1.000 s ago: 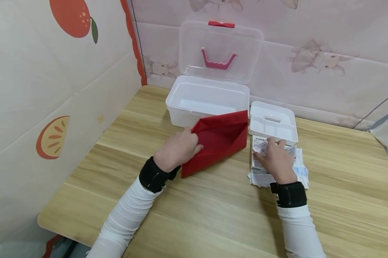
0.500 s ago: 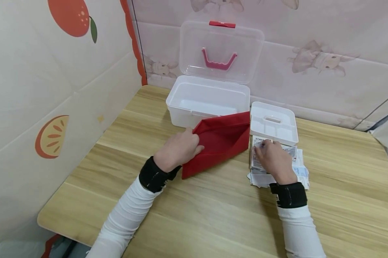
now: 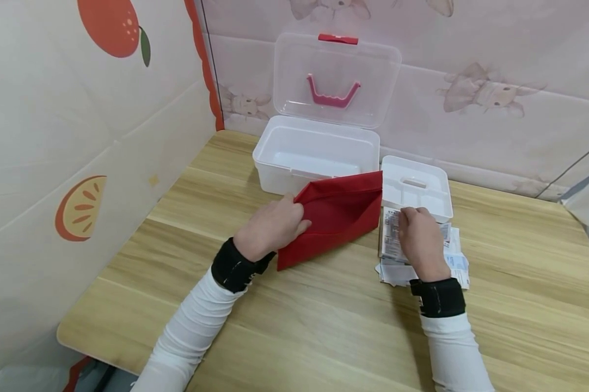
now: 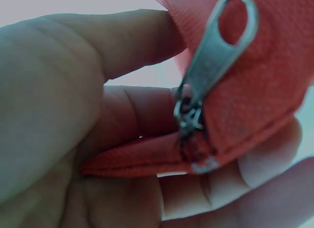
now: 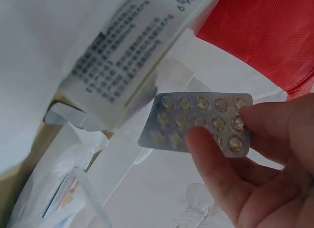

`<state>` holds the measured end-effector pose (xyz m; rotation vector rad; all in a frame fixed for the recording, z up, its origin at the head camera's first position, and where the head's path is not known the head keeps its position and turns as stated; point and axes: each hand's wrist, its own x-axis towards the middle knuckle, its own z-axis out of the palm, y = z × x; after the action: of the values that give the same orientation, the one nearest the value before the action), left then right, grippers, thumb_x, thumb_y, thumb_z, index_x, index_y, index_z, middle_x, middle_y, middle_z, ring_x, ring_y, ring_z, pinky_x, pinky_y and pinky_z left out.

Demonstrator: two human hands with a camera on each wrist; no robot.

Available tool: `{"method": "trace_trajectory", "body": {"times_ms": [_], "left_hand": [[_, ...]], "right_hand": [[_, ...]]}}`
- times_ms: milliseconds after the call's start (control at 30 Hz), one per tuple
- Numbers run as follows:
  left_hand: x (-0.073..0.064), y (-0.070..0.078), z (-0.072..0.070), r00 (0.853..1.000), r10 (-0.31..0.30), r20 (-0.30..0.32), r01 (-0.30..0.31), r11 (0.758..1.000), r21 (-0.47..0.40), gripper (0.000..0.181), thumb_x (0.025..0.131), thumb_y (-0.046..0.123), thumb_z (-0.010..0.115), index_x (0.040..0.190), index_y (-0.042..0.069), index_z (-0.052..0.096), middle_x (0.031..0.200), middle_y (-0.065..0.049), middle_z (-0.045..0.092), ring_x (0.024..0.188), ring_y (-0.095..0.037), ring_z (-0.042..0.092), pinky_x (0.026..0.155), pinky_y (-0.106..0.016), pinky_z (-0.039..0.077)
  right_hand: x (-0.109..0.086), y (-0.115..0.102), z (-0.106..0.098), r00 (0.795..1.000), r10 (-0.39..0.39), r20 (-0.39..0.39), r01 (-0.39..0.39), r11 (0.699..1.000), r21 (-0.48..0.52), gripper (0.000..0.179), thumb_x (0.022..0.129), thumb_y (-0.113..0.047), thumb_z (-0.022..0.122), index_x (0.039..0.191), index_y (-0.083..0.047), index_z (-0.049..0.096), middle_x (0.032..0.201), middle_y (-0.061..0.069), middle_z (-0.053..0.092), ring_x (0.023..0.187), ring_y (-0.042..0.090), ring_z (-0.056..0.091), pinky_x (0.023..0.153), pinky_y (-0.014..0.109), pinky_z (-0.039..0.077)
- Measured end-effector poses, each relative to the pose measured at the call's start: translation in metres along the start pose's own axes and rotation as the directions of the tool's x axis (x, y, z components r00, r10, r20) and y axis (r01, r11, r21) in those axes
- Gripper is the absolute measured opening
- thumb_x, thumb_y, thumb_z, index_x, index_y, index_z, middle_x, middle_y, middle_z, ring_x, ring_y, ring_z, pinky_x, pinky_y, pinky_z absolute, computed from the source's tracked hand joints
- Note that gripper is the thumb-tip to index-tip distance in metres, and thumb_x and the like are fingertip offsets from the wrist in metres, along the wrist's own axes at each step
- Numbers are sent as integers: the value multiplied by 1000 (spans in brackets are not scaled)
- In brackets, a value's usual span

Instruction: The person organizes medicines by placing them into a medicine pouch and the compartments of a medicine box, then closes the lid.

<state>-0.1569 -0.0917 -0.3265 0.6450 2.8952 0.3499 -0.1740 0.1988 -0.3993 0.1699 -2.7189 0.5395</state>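
My left hand (image 3: 272, 226) grips the near-left corner of a red fabric pouch (image 3: 331, 215), whose mouth gapes upward. In the left wrist view, a metal zipper pull (image 4: 216, 51) hangs at the pouch's corner, between thumb and fingers. My right hand (image 3: 423, 245) is over a stack of boxes and papers (image 3: 391, 239). In the right wrist view its thumb and fingers pinch a silver blister pack (image 5: 171, 122) with rows of round pockets. A white printed box (image 5: 117, 61) fills the upper left of that view. The hand hides the blister pack in the head view.
Behind the pouch stands a white plastic box (image 3: 270, 174), its clear lid (image 3: 382, 71) raised against the wall. A white compartment tray (image 3: 390, 188) lies right of the box, just beyond the stack. The wooden table (image 3: 304, 337) extends toward me.
My right hand's fingers have drawn together, from spread over the stack to a pinch, uncovering more of the printed box. The pouch has shifted slightly right, still in my left hand.
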Motion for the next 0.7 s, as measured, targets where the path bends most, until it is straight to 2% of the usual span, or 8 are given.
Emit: {"method": "trace_trajectory", "body": {"times_ms": [167,333,500,633,700], "left_hand": [[0,0,0,1000,-1,-2,1,1000,13,28,99,25,62,102,-2,69,92,-14,57,67,-19,59,57,-24,51],[0,0,0,1000,0,-5,0,1000,13,28,98,25,63,101,-2,69,92,-14,58,67,-19,59,57,-24,51],[0,0,0,1000,4,-10,-4,1000,15,27,99,25,62,101,-2,69,92,-14,58,67,-19,59,56,-24,51],[0,0,1,1000,5,-11,-5,1000,23,27,99,25,62,100,-2,69,91,-14,58,67,-19,59,55,-24,51],[0,0,1,1000,4,-8,-4,1000,23,27,99,25,62,100,-1,69,91,-14,57,67,-19,59,55,-24,51]], "right_hand": [[2,0,2,991,-26,-133,34,998,58,20,96,0,54,107,13,67,100,32,63,94,48,61,77,56,50],[3,0,3,962,-69,-262,102,988,114,17,94,4,55,104,13,66,100,31,62,87,45,60,71,52,49],[5,-5,-1,917,-91,-389,164,973,159,17,93,6,54,103,13,65,103,30,59,89,43,57,73,47,47],[6,-11,-5,867,-98,-488,211,960,182,16,92,7,55,102,14,65,107,31,59,99,44,58,80,51,48],[6,-14,-7,849,-98,-518,226,955,190,15,91,8,56,101,14,65,110,31,59,104,45,58,85,54,48]]}}
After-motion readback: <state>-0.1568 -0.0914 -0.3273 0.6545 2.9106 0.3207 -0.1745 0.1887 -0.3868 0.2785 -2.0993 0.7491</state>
